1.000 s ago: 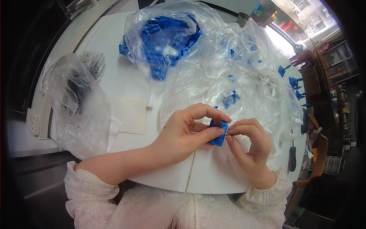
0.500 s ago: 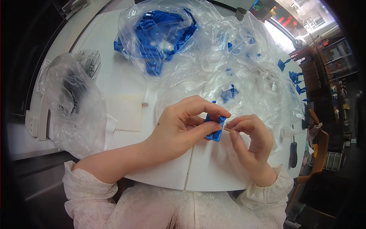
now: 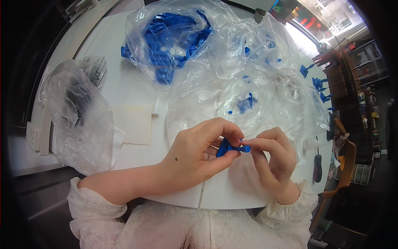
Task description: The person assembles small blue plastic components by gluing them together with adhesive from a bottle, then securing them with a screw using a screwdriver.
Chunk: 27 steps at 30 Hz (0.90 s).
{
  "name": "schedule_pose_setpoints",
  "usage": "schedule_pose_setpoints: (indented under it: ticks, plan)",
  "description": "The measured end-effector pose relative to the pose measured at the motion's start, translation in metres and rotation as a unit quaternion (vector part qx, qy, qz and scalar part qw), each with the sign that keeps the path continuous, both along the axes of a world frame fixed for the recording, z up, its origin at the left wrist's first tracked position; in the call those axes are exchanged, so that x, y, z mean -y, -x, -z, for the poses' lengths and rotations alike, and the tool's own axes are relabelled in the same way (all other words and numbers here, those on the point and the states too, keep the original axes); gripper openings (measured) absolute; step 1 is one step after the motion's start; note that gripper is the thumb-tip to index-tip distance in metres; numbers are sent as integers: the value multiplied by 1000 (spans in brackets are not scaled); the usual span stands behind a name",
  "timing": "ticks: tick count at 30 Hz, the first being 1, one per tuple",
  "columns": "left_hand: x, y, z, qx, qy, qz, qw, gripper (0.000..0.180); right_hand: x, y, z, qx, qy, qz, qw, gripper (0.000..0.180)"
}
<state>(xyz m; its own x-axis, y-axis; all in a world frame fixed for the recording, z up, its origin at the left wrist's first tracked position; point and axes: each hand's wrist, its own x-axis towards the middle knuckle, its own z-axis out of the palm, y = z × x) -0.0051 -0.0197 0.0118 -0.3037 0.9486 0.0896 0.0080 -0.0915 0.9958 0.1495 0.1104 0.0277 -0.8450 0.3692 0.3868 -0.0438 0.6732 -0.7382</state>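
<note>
My left hand (image 3: pixel 195 149) is closed on a small blue plastic part (image 3: pixel 224 147), gripped between thumb and fingers above the white table (image 3: pixel 232 195). A short round stub of the part points toward my right hand (image 3: pixel 273 155). There the thumb and index finger are pinched together right beside the stub. Whatever they hold, if anything, is hidden by the fingertips. Just beyond my hands a clear plastic bag (image 3: pixel 199 97) lies spread, with a few small blue pieces (image 3: pixel 248 101) on it or in it.
At the back, a clear bag (image 3: pixel 134 25) holds many blue plastic parts (image 3: pixel 174 35). Another clear bag (image 3: pixel 85 141) with something dark inside lies left, beside a cream sheet (image 3: pixel 134 124). On the right are a screwdriver (image 3: pixel 318 168), a small white bottle (image 3: pixel 311 144) and blue parts (image 3: pixel 319 84) along the table edge.
My left hand has turned the blue part so its stub now faces right. The thin brownish stick seen at my right fingertips is out of sight, and those fingers have moved closer to the part.
</note>
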Motion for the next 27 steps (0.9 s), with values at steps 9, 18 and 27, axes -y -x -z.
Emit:
schedule_pose_setpoints:
  ticks: [9, 18, 27]
  plan:
    - [2, -2, 1, -73, -25, -10, 997, 36, 1, -2, 5, -30, -41, 20, 999, 35]
    - [4, -5, -2, -29, -39, -16, 999, 37, 3, -8, 1, -64, -148, 30, 986, 38]
    - [7, -5, -3, -62, -26, -29, 997, 37, 5, -8, -2, -51, -155, 22, 986, 38]
